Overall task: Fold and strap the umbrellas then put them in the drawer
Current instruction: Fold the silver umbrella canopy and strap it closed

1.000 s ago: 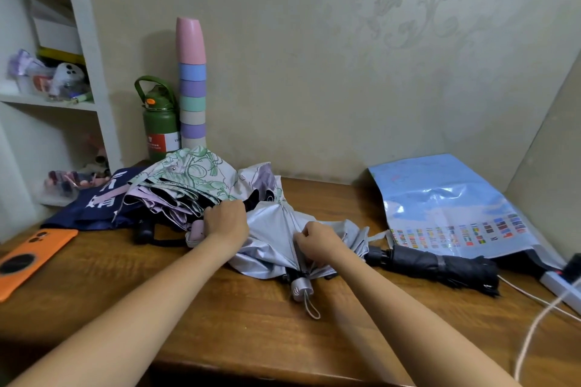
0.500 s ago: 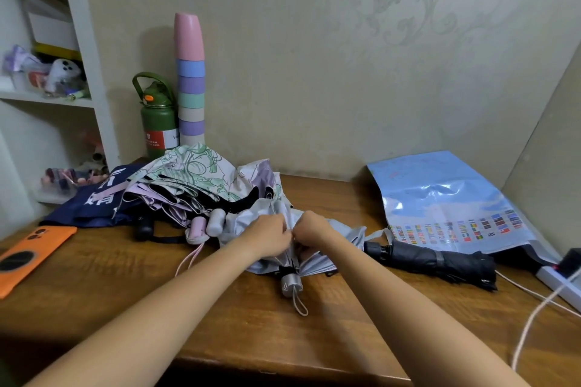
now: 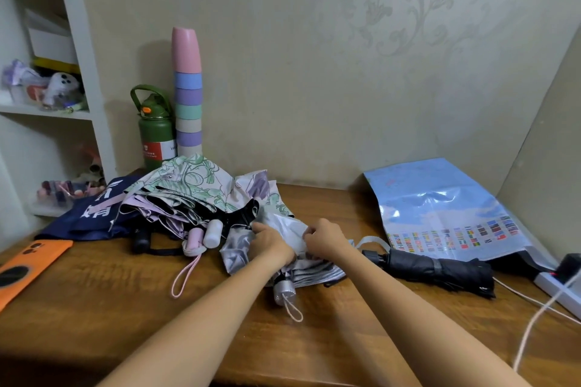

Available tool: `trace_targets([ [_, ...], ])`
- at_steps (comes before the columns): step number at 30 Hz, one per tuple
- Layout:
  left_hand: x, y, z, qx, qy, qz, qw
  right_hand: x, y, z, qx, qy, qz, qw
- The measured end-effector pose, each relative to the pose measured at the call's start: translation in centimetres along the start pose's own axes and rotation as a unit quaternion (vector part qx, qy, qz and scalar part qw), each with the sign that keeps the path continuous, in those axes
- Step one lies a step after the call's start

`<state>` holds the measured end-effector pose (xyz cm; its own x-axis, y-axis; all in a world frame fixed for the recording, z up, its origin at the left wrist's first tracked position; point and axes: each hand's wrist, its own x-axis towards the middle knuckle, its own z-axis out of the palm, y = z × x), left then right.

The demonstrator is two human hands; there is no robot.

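A silver-grey umbrella (image 3: pixel 240 253) lies collapsed in the middle of the wooden desk (image 3: pixel 94 308), its silver handle (image 3: pixel 284 291) and loop pointing toward me. My left hand (image 3: pixel 270 243) and my right hand (image 3: pixel 323 239) both pinch its loose canopy fabric, close together. Behind it lies a pile of unfolded umbrellas: a floral green-and-white one (image 3: pixel 195 182), a lilac one with pink handle (image 3: pixel 193 240), and a navy one (image 3: pixel 91 210). A black umbrella (image 3: pixel 437 267), folded and strapped, lies to the right. No drawer is in view.
An orange phone (image 3: pixel 25 264) lies at the desk's left edge. A green flask (image 3: pixel 155 132) and a stack of pastel cups (image 3: pixel 187 94) stand against the wall. A blue plastic bag (image 3: pixel 440 210) sits at right, with a power strip (image 3: pixel 559 286) and cables. Shelves stand on the left.
My left hand left the pile and came right onto the silver umbrella beside my right hand. Both hands then gathered its fabric and shifted slightly apart along the canopy.
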<state>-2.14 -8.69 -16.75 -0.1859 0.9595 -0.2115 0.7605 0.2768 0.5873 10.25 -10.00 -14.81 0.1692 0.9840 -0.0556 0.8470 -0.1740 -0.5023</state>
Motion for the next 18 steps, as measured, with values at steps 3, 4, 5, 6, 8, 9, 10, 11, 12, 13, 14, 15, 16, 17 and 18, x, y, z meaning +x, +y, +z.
trace_targets([
  [3,0.3,0.2,-1.1,-0.143,-0.031,-0.034,0.989,0.1,1.0,-0.4,0.039,0.068,-0.015,0.997],
  [4,0.5,0.4,-1.5,-0.22,-0.047,-0.039,0.974,0.2,1.2,-0.6,0.053,0.087,-0.008,0.995],
  [5,0.5,0.5,-1.8,-0.311,-0.059,-0.025,0.948,0.3,1.3,-0.9,0.067,0.094,0.019,0.993],
  [6,0.5,0.7,-2.0,-0.396,-0.066,0.001,0.916,0.1,1.1,-1.4,0.099,0.086,0.067,0.989],
  [8,0.3,1.1,-2.7,-0.519,-0.072,0.072,0.849,0.0,0.4,-2.4,0.232,0.028,0.144,0.962],
  [9,-0.1,1.3,-3.1,-0.574,-0.083,0.102,0.808,-0.2,0.1,-3.0,0.315,-0.015,0.147,0.938],
  [10,-0.1,1.5,-3.2,-0.618,-0.102,0.119,0.77,-0.4,-0.1,-3.5,0.391,-0.068,0.126,0.909],
  [11,-0.5,1.7,-3.5,-0.644,-0.133,0.13,0.742,-0.7,-0.3,-4.1,0.458,-0.121,0.085,0.876],
  [12,-0.7,1.7,-3.5,-0.655,-0.166,0.136,0.724,-1.1,-0.5,-4.5,0.499,-0.16,0.04,0.851],
  [13,-0.9,1.5,-3.5,-0.649,-0.196,0.144,0.721,-1.6,-0.8,-5.0,0.517,-0.184,0.001,0.836],
  [14,-1.0,1.1,-3.6,-0.637,-0.215,0.151,0.725,-1.8,-0.9,-5.3,0.514,-0.189,-0.022,0.837],
  [15,-0.8,0.6,-3.6,-0.617,-0.229,0.157,0.737,-1.5,-0.8,-5.4,0.505,-0.183,-0.032,0.843],
  [16,-0.6,0.1,-3.7,-0.61,-0.242,0.17,0.735,-1.4,-0.7,-5.5,0.496,-0.169,-0.035,0.851],
  [17,-0.3,-0.4,-4.0,-0.606,-0.26,0.181,0.73,-1.0,-0.4,-5.4,0.49,-0.146,-0.036,0.858],
  [18,0.2,-0.9,-4.2,-0.605,-0.285,0.194,0.718,-0.6,0.0,-5.3,0.472,-0.114,-0.04,0.873],
])
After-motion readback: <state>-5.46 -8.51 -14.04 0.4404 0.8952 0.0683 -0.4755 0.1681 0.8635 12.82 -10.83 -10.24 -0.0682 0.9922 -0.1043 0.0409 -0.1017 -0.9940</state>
